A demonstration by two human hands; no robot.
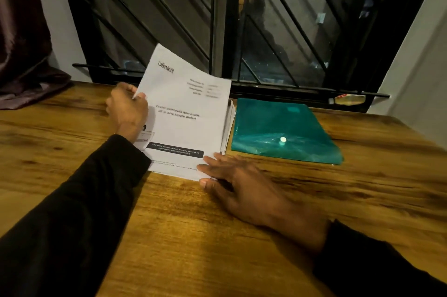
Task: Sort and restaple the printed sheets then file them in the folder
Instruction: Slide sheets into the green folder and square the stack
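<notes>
on the worktop (169,224), printed sheets (186,122) beside teal folder (283,132).
my left hand (127,108) pinches the top sheet's edge; my right hand (242,188) lies flat, fingers (212,158) spread.

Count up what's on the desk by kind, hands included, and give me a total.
Stack of printed sheets: 1 stack; the sheet count can't be told
Teal folder: 1
Hands: 2, the left hand pinching the top sheet's edge, the right hand flat on the stack's near corner
Total: 4
</notes>
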